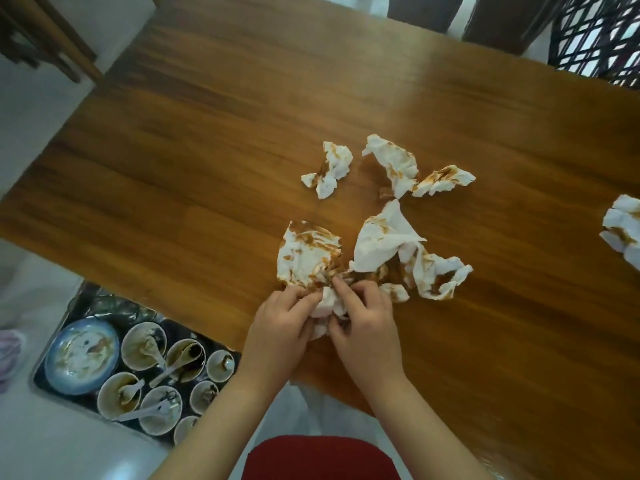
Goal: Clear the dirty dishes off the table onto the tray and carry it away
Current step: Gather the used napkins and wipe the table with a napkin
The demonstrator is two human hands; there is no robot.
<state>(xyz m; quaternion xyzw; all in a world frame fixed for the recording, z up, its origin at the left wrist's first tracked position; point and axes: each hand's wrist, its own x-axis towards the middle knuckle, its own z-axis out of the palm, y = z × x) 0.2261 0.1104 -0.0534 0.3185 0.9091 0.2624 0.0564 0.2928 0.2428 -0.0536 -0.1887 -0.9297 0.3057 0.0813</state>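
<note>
Free table: bare brown wooden table [194, 161] from 9 to 12 o'clock, also 4 to 5 o'clock.
Obstacles: crumpled sauce-stained white paper napkins [391, 164] from centre to 1 o'clock; another [623, 233] at 3 o'clock.
Off-table, 8 o'clock: dark rectangular tray [169, 327] crowded with dirty bowls [142, 344].

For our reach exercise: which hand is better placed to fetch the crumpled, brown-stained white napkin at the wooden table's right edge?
Probably the right hand: it is nearer that napkin; the left hand must cross it. Both grip a stained white paper wad.
</note>
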